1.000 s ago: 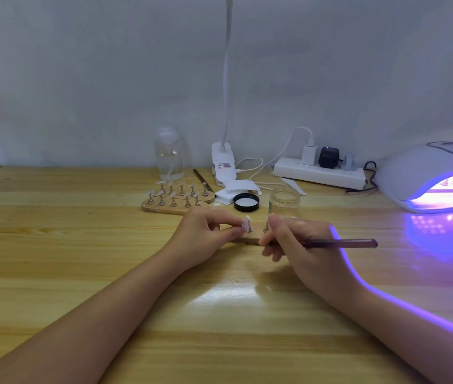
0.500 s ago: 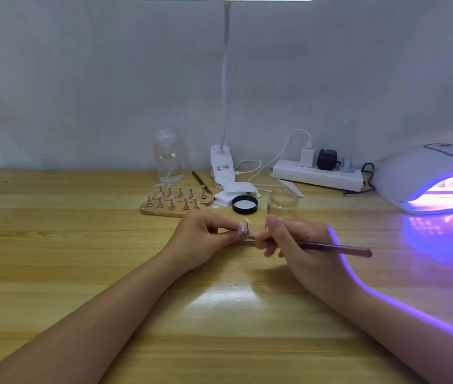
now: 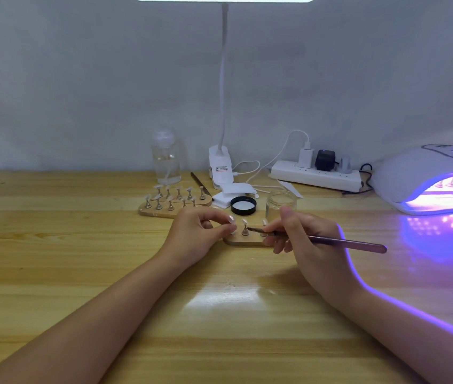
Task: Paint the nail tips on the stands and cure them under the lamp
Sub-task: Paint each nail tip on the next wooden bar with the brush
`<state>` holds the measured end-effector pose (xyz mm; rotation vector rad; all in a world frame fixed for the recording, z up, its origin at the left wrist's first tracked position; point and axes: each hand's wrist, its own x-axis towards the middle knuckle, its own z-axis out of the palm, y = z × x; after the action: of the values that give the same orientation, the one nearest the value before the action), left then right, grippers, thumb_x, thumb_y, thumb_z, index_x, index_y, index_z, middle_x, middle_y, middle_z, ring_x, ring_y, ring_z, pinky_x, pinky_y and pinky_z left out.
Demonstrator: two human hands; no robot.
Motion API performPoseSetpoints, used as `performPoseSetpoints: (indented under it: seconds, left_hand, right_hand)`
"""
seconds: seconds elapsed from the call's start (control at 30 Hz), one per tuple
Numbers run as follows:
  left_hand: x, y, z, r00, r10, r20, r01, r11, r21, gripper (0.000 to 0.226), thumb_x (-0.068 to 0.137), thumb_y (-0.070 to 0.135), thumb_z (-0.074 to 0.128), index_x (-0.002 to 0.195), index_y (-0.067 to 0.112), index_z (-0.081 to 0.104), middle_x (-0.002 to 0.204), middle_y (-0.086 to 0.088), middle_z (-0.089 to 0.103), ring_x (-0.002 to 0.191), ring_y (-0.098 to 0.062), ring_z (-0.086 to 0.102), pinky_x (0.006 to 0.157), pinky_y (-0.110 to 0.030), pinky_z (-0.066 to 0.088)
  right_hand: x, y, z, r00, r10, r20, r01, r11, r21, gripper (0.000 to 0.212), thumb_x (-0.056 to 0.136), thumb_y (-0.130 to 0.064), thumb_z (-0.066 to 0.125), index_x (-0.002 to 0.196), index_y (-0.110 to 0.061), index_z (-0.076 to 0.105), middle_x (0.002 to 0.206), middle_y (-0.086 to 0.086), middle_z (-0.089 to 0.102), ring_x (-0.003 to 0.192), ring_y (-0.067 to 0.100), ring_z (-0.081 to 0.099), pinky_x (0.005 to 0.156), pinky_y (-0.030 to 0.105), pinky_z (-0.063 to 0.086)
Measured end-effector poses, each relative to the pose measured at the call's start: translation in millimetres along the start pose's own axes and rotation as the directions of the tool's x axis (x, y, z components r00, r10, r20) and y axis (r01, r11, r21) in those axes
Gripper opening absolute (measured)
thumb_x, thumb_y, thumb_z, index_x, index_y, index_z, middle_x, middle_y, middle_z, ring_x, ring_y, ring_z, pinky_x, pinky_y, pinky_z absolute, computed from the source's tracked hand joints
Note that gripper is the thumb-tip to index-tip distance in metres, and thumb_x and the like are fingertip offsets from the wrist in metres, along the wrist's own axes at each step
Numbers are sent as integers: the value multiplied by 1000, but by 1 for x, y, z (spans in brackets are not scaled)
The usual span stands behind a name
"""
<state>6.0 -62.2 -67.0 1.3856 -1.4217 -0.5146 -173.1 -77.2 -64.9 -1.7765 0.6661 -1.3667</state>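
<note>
Wood table [image 3: 53, 273]: pale planks, fills the foreground; carries everything below.
Curing lamp [image 3: 413, 173]: white dome at far right edge, lit violet inside; glow spills onto table & along right forearm.
Desk lamp [image 3: 221, 170]: white clip base at back centre, thin neck rising to a bright panel at top of frame.
Power strip [image 3: 316, 178]: white, against the wall btwn desk lamp & curing lamp; plugs seated in it.
Bottle [image 3: 166, 159]: clear, just left of desk lamp base.
Far stand [image 3: 150, 212]: wooden base w/ two rows of small holders carrying nail tips, in front of bottle.
Near stand [image 3: 243, 241]: small wooden base at centre, btwn the two hands; holders w/ nail tips upright on it.
Left hand [image 3: 194, 236]: fingers curled, thumb & forefinger pinching the left-most holder on near stand.
Right hand [image 3: 311, 239]: clamped round brush, pen-style.
Brush [image 3: 344, 243]: purple handle pointing right, dark tip at middle holder [image 3: 244, 231] of near stand; contact w/ nail tip too small to tell.
Jar [image 3: 280, 203]: clear, open, just behind right hand.
Lid [image 3: 243, 205]: black rim, white inside, left of jar.
White pads [image 3: 229, 192]: small stack behind lid.
</note>
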Motion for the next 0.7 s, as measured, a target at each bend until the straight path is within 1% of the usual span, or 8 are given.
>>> performPoseSetpoints:
  seconds: [0.07, 0.17, 0.27, 0.4, 0.47, 0.57, 0.63, 0.7]
  left_hand:
    - [0, 0, 1, 1000, 4, 13, -5, 999, 33, 17, 73, 3, 73, 70, 19, 67, 46, 19, 56, 37, -1, 36, 43, -6, 28]
    - [2, -1, 2, 1000, -2, 14, 2, 999, 52, 24, 71, 5, 75, 75, 26, 64, 69, 13, 64, 40, 1, 39, 45, -6, 31]
    - [2, -2, 1, 1000, 20, 12, -21, 995, 102, 29, 72, 8, 75, 89, 27, 62, 74, 12, 65, 44, 1, 42, 49, -7, 34]
    - [0, 0, 1, 999, 30, 27, -34, 989, 147, 48, 72, 9, 75, 114, 24, 56, 78, 11, 64, 50, 1, 47, 53, -8, 39]
    - [3, 3, -1, 998, -47, 31, 44, 994, 100, 58, 71, 10, 76, 122, 22, 51, 83, 8, 64, 53, 1, 48, 54, -10, 42]
    - [10, 7, -7, 976, -207, 62, 204, 978, 39, 63, 68, 16, 79, 122, 25, 50, 96, 8, 58, 69, -1, 53, 50, -11, 44]
    - [11, 9, -7, 971, -219, 100, 210, 974, 89, 64, 66, 19, 80, 121, 27, 50, 99, 11, 54, 79, -1, 53, 54, -11, 43]
    - [10, 11, -3, 976, -184, 116, 162, 972, 172, 65, 66, 21, 81, 122, 28, 50, 103, 11, 51, 83, 1, 50, 59, -6, 39]
  right_hand:
    - [1, 0, 0, 1000, 4, -8, -4, 1000, 9, 35, 84, -37, 46, 72, -14, 70, 63, 2, 69, 51, 6, 59, 52, 10, 43]
    - [2, 0, 0, 999, 22, -46, -21, 999, 32, 38, 81, -40, 47, 70, -12, 70, 61, 4, 68, 49, 7, 59, 51, 11, 43]
    - [3, 1, -2, 996, 31, -78, -28, 999, 42, 38, 81, -40, 47, 70, -12, 70, 61, 3, 68, 50, 6, 58, 51, 11, 43]
    - [12, -3, -11, 986, 60, -153, -55, 998, 37, 34, 79, -43, 50, 68, -17, 69, 62, 4, 68, 49, 5, 55, 50, 13, 44]
    - [23, -7, -21, 984, 63, -164, -63, 998, 6, 30, 78, -44, 52, 69, -19, 68, 63, 1, 68, 49, 5, 54, 50, 13, 44]
    - [44, -12, -38, 985, 74, -155, -87, 993, -75, 28, 81, -40, 57, 68, -17, 68, 59, -3, 67, 46, 2, 51, 49, 12, 44]
    - [61, -12, -48, 985, 113, -131, -135, 977, -168, 27, 86, -35, 59, 70, -15, 66, 56, -3, 67, 43, 2, 50, 47, 12, 44]
    - [76, -11, -56, 978, 184, -96, -202, 947, -250, 25, 87, -34, 61, 75, -13, 61, 54, -3, 67, 40, 2, 51, 45, 13, 45]
